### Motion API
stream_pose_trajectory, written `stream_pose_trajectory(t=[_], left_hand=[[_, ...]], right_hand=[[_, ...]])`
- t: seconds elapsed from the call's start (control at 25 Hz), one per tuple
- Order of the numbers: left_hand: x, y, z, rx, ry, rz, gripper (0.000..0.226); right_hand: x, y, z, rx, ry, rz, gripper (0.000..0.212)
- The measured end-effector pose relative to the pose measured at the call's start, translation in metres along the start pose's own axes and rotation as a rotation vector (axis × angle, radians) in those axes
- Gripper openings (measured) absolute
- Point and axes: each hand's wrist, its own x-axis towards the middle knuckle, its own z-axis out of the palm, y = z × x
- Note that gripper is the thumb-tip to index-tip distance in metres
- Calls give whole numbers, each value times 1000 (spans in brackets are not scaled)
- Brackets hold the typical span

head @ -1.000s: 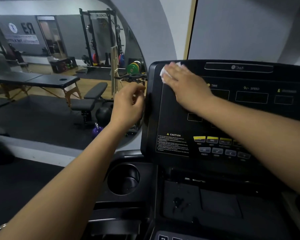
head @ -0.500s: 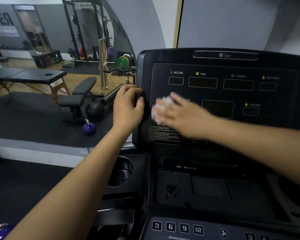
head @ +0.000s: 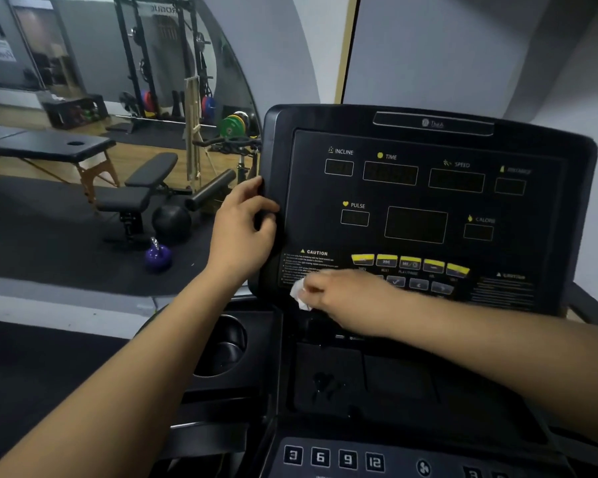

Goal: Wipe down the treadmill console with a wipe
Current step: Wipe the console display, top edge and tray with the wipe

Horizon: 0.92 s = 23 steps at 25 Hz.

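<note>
At the bottom left of the console, the right hand holds the white wipe in its fingers and presses it by the caution label. A little higher up, the left hand grips the console's left edge.

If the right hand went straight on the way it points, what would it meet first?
Probably the console's raised left border, just past the wipe. Beyond it sits the left hand's wrist, though depth is unclear.
</note>
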Motion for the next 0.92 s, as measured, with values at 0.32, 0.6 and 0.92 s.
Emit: stream_pose_trajectory(t=[0.32,0.6,0.92], left_hand=[[-3,1,6,42,54,49,18],[-4,5,20,136,152,366,22],[6,10,58,262,88,499,38]], right_hand=[[32,143,-103,16,522,616,24],[-7,32,1,233,192,303,22],[-18,111,-65,33,233,379,25]])
